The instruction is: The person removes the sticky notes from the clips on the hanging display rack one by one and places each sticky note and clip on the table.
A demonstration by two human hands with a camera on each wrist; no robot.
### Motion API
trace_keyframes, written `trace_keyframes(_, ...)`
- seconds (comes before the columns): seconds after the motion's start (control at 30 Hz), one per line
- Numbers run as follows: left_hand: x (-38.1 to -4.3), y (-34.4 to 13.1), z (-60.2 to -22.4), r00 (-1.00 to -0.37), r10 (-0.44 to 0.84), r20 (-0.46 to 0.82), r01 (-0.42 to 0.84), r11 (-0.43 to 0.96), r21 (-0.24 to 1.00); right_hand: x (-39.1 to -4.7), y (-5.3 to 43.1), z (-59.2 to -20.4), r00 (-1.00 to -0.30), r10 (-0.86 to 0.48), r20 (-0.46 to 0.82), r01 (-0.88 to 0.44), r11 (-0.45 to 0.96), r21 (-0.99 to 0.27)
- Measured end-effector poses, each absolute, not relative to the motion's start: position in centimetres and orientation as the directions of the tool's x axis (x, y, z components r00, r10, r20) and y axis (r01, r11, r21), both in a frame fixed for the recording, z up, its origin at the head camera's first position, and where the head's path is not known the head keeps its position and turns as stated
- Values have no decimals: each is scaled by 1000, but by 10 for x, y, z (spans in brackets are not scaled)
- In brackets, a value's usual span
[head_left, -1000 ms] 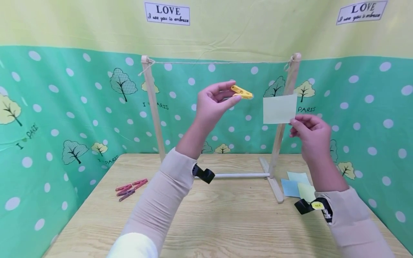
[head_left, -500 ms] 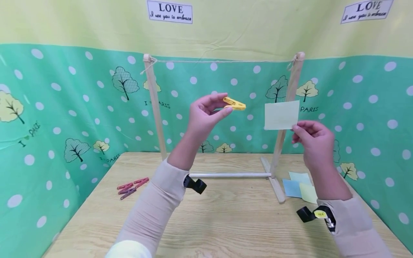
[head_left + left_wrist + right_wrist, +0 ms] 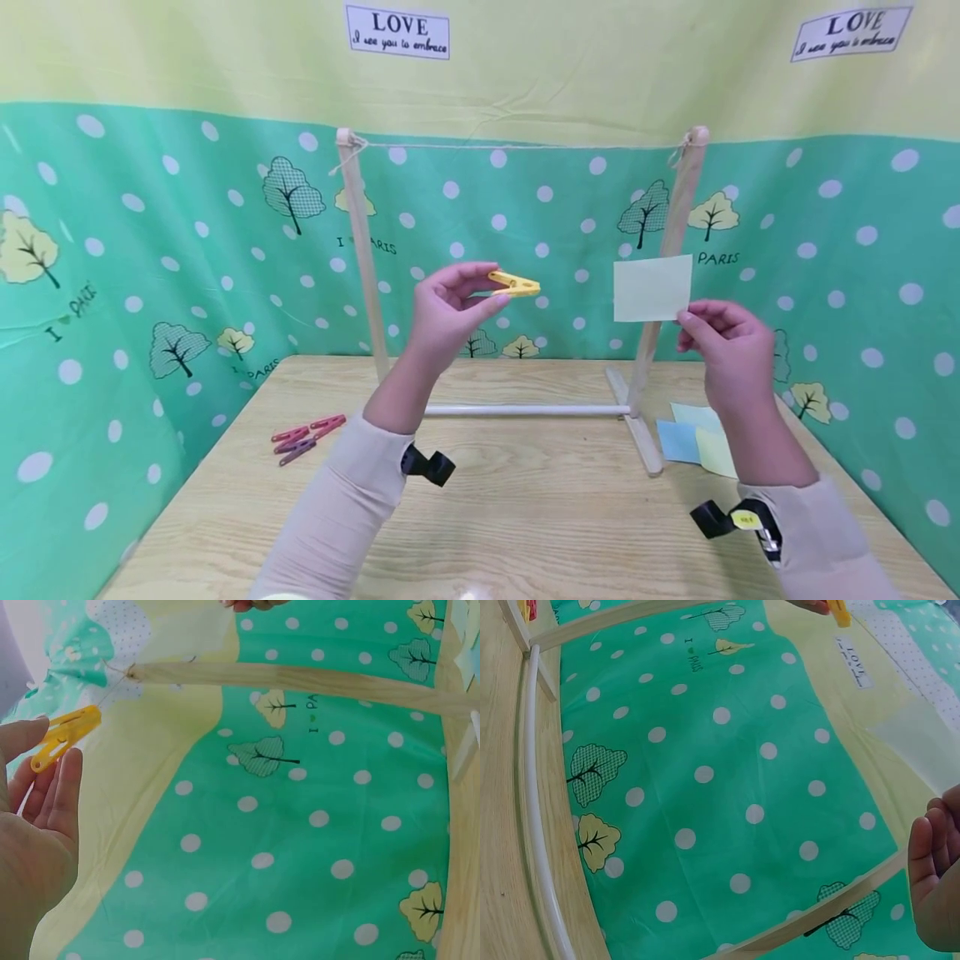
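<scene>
My left hand [image 3: 442,312] pinches a yellow clothespin [image 3: 517,284] between thumb and fingers, its nose pointing right; the left wrist view shows the same clothespin [image 3: 66,737] at the fingertips. On the right, my right hand [image 3: 731,346] pinches a pale green paper sheet [image 3: 652,288] by its lower right corner. The sheet is held up in front of the right wooden post. Both hands are below a thin string [image 3: 525,147] tied between the two posts. In the right wrist view the sheet [image 3: 921,739] looks pale and partly see-through.
Several pink and purple clothespins [image 3: 298,439] lie at the table's left. Blue and pale green paper sheets [image 3: 678,442] lie at the right, beside the foot of the right post [image 3: 647,367]. A white bar [image 3: 525,410] joins the posts low down. Patterned cloth surrounds the table [image 3: 517,508].
My left hand has moved down and to the left with the yellow clothespin. My right hand and the paper sheet have come down a little.
</scene>
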State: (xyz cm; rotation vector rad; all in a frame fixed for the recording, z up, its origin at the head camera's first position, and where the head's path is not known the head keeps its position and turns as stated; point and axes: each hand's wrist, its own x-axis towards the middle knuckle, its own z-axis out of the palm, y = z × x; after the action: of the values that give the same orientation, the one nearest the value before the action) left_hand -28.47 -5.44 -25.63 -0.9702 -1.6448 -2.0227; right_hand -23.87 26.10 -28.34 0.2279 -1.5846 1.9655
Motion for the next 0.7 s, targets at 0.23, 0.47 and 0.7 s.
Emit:
trace_keyframes(0.23,-279,-68,-270,-707,138,694,642,-285,711,-235,261,-291,-821,325,469,-528,-118,-841)
trace_keyframes(0.47,-273,-81,-280,-731,121,671,630,-256,733,-233,263,-298,-831,321,454,-514,-135,-847)
trace_keyframes(0.7,-270,-92,-291,-760,114,640,601,-253,758,-230,264,-303,-834,337,437,-505,-147,-851)
